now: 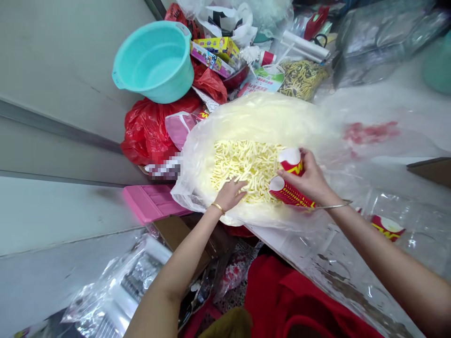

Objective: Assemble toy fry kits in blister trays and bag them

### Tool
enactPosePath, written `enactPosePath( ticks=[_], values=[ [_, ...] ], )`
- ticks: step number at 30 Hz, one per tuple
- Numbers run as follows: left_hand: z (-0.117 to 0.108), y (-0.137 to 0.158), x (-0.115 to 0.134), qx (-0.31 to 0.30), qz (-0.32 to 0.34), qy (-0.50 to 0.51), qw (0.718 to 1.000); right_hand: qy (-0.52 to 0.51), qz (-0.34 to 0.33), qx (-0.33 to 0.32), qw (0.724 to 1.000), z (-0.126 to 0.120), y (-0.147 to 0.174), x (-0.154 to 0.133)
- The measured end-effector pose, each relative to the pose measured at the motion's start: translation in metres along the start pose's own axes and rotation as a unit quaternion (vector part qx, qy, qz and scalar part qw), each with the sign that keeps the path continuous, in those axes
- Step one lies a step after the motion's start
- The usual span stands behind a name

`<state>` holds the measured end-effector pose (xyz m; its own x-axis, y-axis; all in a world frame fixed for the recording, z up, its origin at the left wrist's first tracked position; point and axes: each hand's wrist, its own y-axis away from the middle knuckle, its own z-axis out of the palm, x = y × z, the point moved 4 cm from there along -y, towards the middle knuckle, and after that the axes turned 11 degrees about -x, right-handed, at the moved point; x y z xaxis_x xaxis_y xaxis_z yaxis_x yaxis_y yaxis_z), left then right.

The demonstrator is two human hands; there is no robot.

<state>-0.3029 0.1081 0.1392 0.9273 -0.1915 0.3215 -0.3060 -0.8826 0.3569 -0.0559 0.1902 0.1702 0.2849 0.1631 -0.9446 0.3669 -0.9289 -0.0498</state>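
Note:
A large clear plastic bag lies wide open, holding a heap of pale yellow, fry-shaped sticks. My left hand, with a gold bangle at the wrist, rests on the near side of the heap, fingers stretched and apart. My right hand grips a red fry carton with yellow print and a white inside, its mouth turned toward the heap. Just beneath that hand, a nested stack of the same cartons lies on its side at the right edge of the sticks.
A turquoise basin stands behind on red plastic bags. Small boxes and a bag of darker sticks crowd the back. A pink plastic piece is at left; a clear container lies at right.

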Motion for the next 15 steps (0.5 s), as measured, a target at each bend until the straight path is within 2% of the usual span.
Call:
enactPosePath(
  ticks=[4, 8, 10, 13, 15],
  values=[
    [-0.016, 0.010, 0.006, 0.091, 0.003, 0.127, 0.988, 0.130, -0.027, -0.046, 0.990, 0.031, 0.052, -0.002],
    [-0.035, 0.001, 0.000, 0.120, -0.054, 0.229, 0.965, 0.200, -0.038, -0.100, 0.974, 0.053, 0.087, 0.006],
    [-0.035, 0.000, -0.006, 0.124, -0.084, 0.348, 0.926, 0.214, -0.035, -0.117, 0.969, 0.059, 0.094, 0.011],
    [-0.028, 0.005, -0.005, 0.079, -0.107, 0.550, 0.824, 0.222, -0.036, -0.117, 0.967, 0.062, 0.095, 0.015],
    [-0.025, 0.011, 0.005, 0.033, -0.095, 0.637, 0.764, 0.225, -0.042, -0.115, 0.967, 0.063, 0.090, 0.014]
  ],
)
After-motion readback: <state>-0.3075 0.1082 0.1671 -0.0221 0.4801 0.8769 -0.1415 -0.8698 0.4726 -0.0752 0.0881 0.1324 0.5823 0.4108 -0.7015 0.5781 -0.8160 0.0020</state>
